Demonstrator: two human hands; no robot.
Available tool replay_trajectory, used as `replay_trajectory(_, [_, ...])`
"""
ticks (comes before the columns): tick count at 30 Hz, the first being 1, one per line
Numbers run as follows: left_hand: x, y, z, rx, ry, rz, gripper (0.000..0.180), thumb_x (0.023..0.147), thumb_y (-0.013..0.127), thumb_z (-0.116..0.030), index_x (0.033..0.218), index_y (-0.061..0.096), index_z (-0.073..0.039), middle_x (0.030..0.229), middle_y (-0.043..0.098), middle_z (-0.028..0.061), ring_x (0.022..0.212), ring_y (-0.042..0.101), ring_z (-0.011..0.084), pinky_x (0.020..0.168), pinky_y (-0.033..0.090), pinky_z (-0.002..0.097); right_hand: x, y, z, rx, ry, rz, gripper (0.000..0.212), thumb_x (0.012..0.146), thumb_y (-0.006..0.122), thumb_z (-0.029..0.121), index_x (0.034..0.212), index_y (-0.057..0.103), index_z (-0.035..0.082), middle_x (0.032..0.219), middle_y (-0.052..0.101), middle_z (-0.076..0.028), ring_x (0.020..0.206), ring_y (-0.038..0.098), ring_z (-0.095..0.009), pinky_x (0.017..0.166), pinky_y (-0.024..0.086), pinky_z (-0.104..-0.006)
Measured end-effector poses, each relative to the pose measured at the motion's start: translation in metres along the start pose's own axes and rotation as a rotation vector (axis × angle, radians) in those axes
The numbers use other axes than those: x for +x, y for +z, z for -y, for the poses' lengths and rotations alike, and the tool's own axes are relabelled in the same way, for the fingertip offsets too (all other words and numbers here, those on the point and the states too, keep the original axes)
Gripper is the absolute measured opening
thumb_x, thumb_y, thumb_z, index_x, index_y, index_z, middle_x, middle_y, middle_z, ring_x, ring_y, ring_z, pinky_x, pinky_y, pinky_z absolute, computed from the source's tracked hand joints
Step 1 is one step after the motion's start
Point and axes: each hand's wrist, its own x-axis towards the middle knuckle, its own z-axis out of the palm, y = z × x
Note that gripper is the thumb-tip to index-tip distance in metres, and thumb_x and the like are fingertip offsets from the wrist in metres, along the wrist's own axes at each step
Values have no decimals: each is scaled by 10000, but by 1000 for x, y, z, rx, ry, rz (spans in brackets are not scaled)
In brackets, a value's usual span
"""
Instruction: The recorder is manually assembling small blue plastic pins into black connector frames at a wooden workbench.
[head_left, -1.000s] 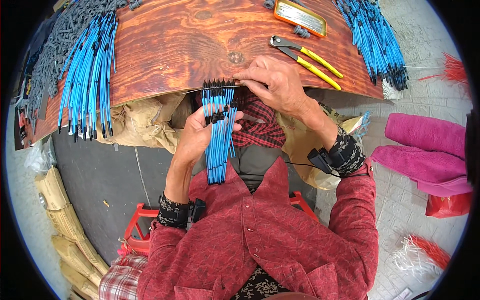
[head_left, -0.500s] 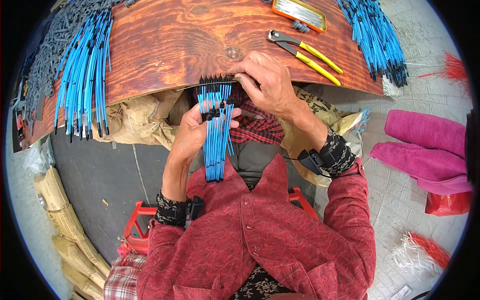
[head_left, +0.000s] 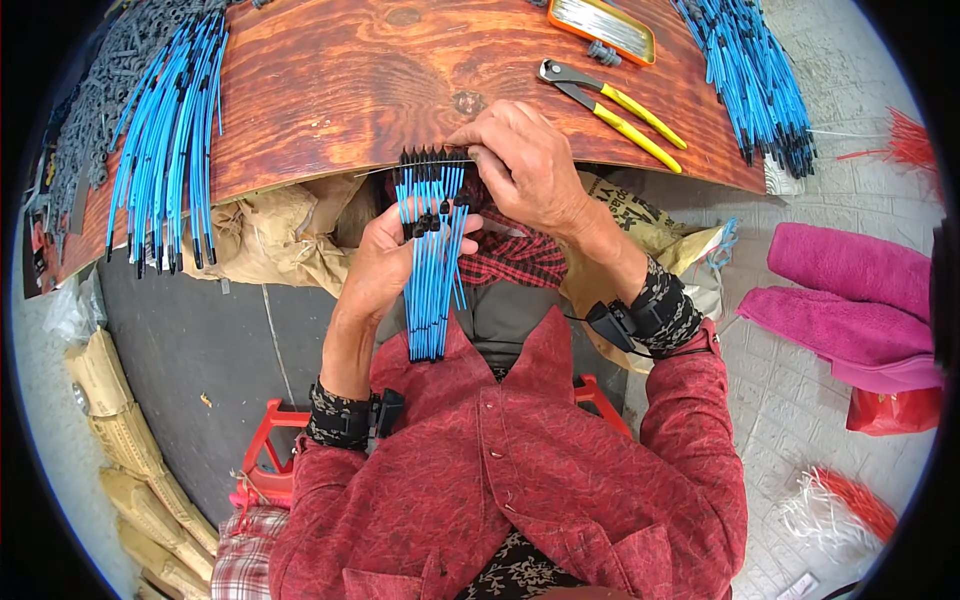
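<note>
My left hand [head_left: 388, 250] is closed round a bundle of thin blue rods with black ends [head_left: 430, 290], just below the table's near edge. Their pointed black tips stand side by side in a row at the top, and a clump of other black ends sits across the middle of the bundle. A thin straight wire or needle [head_left: 374, 173] lies across the row of tips. My right hand [head_left: 530, 165] pinches its right end between thumb and fingers, close to the last tips. Those fingertips partly hide the wire's end.
On the brown wooden table [head_left: 330, 80] lie yellow-handled pliers [head_left: 620, 115] and an orange-rimmed tray of thin pins [head_left: 603, 28]. More blue rods lie in a left pile [head_left: 170, 150] and a right pile [head_left: 750, 80]. Grey plastic parts [head_left: 110, 90] heap at far left. Pink towels [head_left: 850, 300] are at right.
The wire's left end shows farther out past the left side of the tips. My right hand has shifted slightly left; my left hand keeps its hold on the bundle.
</note>
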Motion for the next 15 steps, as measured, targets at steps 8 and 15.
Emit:
replay_trajectory(8, [0,2,-5,-2,-27,-6,284,971,654,-90,1242,601,-23,1161,725,187,980,741,228,803,607,306,3,3,6,-69,6,-2,226,794,614,0,1005,667,62,906,591,-121,871,587,-331,762,477,-431])
replay_trajectory(15, [-2,3,-4,6,-20,7,292,968,659,-83,1248,599,-25,1156,727,187,981,741,230,805,606,307,7,0,2,20,-44,49,302,754,565,-57,1021,655,49,918,592,-137,880,578,-349,779,461,-442])
